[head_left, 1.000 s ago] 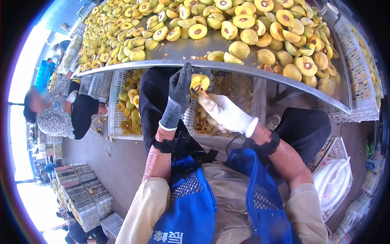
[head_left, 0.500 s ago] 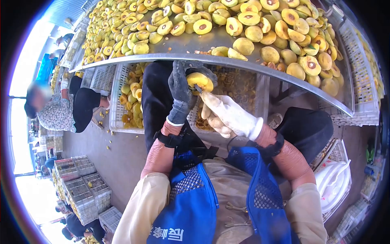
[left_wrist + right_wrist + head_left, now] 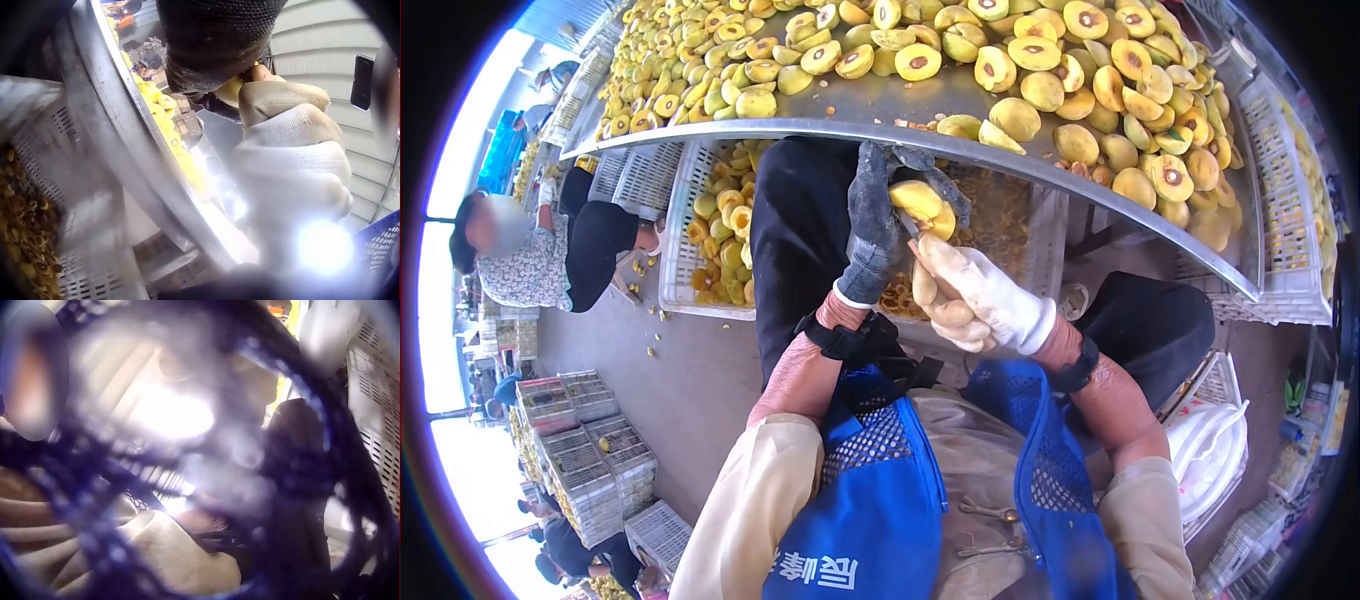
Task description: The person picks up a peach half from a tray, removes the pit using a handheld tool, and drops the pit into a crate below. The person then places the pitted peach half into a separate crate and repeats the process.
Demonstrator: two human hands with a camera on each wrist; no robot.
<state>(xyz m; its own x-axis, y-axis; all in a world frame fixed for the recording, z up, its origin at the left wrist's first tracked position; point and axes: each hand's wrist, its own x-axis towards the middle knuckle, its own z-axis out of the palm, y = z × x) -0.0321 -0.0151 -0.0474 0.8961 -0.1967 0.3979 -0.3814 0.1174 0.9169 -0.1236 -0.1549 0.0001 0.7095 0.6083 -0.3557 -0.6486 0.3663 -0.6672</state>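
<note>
- Two gloved hands meet just below the rim of the metal table [image 3: 1100, 200] in the head view. Your left hand [image 3: 872, 225] (dark glove) curls round a yellow fruit half [image 3: 920, 203]. Your right hand [image 3: 972, 290] (white glove) is fisted, thumb up against the fruit, on what looks like a small blade [image 3: 907, 226]. Over the last second the left fingers have wrapped further over the fruit half and the right wrist has rolled, so I judge the cut to be under way, not finished.
- Left wrist view: the fruit half [image 3: 232, 90] sits pinched between the dark glove and the white thumb, clear of the table.
- Right wrist view: blue apron [image 3: 350, 487] mesh blurs nearly everything, so you cannot tell the grip here.
</note>
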